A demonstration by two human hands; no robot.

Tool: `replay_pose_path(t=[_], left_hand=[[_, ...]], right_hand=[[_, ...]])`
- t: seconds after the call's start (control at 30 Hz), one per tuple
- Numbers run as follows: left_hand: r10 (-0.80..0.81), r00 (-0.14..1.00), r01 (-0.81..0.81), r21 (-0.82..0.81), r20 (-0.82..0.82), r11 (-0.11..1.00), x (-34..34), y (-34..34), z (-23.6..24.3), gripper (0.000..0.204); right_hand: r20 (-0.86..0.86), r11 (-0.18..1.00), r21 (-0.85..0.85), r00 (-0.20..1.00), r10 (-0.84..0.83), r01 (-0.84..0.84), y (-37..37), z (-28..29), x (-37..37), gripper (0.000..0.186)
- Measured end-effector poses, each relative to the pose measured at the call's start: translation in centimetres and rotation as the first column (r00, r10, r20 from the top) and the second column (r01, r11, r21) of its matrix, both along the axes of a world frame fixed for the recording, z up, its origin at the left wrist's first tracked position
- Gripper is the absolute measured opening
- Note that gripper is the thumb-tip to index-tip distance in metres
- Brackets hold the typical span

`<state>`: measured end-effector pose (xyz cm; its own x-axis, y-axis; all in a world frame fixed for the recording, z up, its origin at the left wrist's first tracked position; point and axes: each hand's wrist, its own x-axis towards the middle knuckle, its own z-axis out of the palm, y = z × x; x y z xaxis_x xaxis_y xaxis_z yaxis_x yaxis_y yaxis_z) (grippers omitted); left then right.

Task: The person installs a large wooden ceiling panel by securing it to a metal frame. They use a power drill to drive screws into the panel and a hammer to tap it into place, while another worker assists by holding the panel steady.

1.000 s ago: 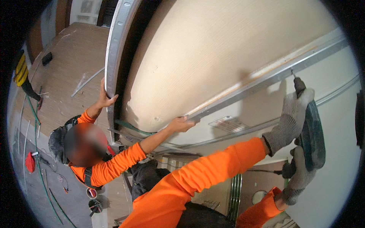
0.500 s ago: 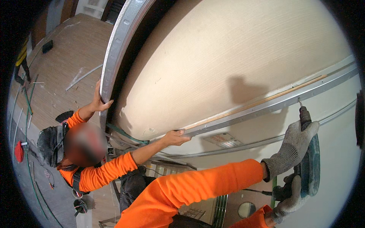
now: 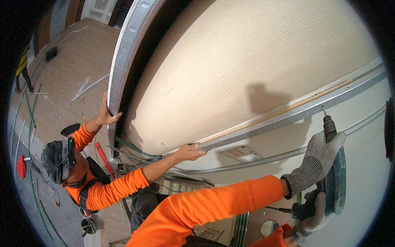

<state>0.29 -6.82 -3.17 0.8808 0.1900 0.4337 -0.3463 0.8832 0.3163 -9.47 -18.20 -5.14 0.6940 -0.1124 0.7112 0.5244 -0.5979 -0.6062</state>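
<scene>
My left hand [image 3: 323, 150], in a grey knit glove, grips the front body of a dark teal power drill [image 3: 335, 181]. My right hand [image 3: 314, 218], gloved too, is lower, closed round the drill's handle. The bit's tip [image 3: 324, 109] meets a long metal rail [image 3: 288, 117] running along a cream curved surface [image 3: 230, 61]. A co-worker [image 3: 88, 191] in orange sleeves holds the rail's near-left stretch with one bare hand [image 3: 189, 151] and an upright curved metal-edged piece [image 3: 123, 66] with the other hand [image 3: 107, 115].
Behind the co-worker lie a red bar tool [image 3: 105, 160], a bucket [image 3: 88, 226], cables and loose strips on the wooden floor [image 3: 66, 61]. Another person [image 3: 22, 70] in yellow stands at the far left. A second metal rail [image 3: 267, 158] runs below the first.
Since a second ago the rail and drill sit lower in the picture as the view shifted. The co-worker's head has moved slightly left, uncovering the red tool. My grip on the drill looks unchanged.
</scene>
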Motion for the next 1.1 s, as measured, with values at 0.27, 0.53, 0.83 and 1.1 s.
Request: replay_pose_path(t=[0.27, 0.53, 0.83, 1.1], left_hand=[[-0.028, 1.000, 0.028, -0.052, -0.001, 0.998, -0.4, 0.2, 0.1, 0.039], [-0.073, 0.997, 0.074, -0.089, 0.006, 0.993, -0.2, 0.2, -0.1, 0.040], [-0.071, 0.997, 0.071, -0.050, 0.013, 0.996, -0.6, 0.6, -0.6, 0.040], [-0.075, 0.997, 0.075, -0.023, -0.008, 0.997, -1.2, 0.8, -0.1, 0.044]], right_hand=[[-0.037, 1.000, -0.017, 0.999, 0.013, -0.014, -0.1, 0.3, -0.3, 0.030], [-0.055, 0.994, -0.051, 0.994, 0.093, -0.096, 0.1, 0.5, -0.3, 0.031], [-0.092, 1.000, 0.011, 0.996, 0.011, -0.011, 0.2, 0.2, -1.0, 0.033], [-0.051, 0.990, -0.079, 0.993, 0.111, -0.115, -0.7, 0.9, -0.7, 0.032]])
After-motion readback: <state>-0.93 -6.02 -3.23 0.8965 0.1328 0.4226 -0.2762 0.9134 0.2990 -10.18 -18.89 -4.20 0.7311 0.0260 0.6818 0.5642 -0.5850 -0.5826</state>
